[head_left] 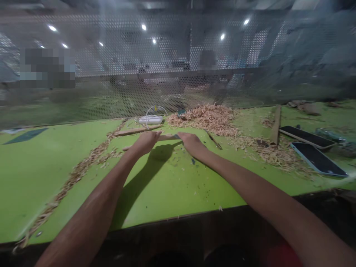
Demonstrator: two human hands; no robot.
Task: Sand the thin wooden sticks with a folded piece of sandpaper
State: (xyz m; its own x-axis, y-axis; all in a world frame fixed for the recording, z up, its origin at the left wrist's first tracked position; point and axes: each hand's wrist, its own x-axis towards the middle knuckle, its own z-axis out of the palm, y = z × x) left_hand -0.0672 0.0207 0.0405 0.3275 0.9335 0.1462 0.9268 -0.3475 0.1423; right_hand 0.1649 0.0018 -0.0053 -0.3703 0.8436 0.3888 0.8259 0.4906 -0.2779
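Observation:
Over the green work surface [164,193] my two hands are stretched forward, close together. A pale wooden stick [167,137] spans the gap between them. My left hand [148,142] is closed around the stick, whose other end [127,148] pokes out on its left. My right hand [192,143] is closed at the stick's right part, with a small bluish-grey piece [177,136] at its fingertips; its kind is unclear. Just beyond my left hand lies another thin wooden strip [136,130]. A slim dark tool [213,139] rests to the right of my right hand.
Wood shavings [208,116] are heaped at the back, and more trail along a seam [80,167] on the left. A white device with a cable [150,119] sits before the perforated screen [155,85]. Two phones [318,159] and a wooden slat [276,124] lie right; a dark green sheet [25,136] lies left.

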